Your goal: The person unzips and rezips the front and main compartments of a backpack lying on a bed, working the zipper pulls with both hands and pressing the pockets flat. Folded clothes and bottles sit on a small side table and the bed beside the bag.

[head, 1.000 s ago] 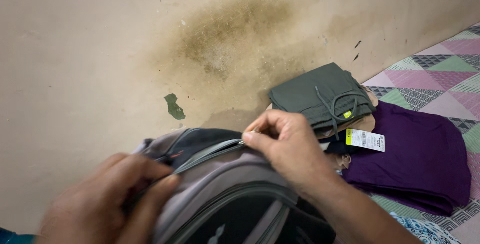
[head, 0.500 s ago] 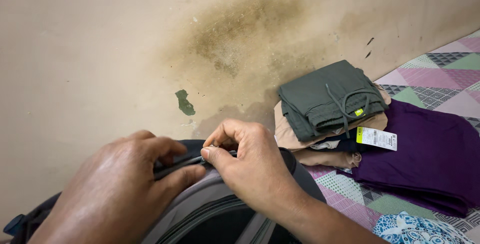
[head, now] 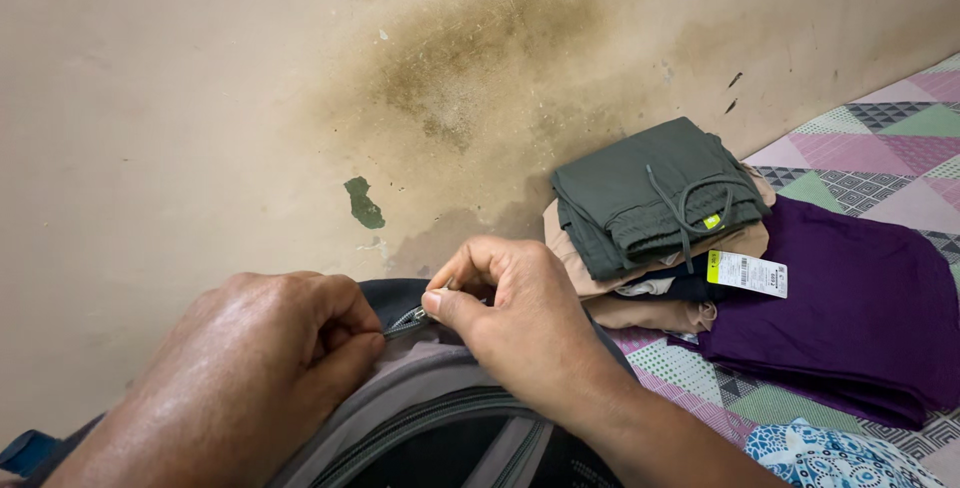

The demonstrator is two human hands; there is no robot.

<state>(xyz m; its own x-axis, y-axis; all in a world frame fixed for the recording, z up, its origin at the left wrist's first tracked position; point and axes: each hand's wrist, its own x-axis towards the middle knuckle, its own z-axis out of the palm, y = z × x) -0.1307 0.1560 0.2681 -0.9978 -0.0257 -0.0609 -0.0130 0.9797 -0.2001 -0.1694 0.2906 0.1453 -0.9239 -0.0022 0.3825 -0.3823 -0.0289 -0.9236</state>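
A person's right hand (head: 520, 308) pinches the zipper pull (head: 432, 295) atop a grey backpack (head: 430, 418), while the left hand (head: 270, 358), fingers curled tight, grips the fabric just beside it. Its contents are hidden. Folded clothes (head: 650, 198) lie stacked right of the fingers.

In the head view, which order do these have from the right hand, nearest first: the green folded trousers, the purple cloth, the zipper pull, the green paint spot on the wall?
1. Zipper pull: pinched by the right hand.
2. Green paint spot: on the wall, up-left.
3. Green folded trousers: top of the pile, up-right.
4. Purple cloth: far right, on the patterned sheet.
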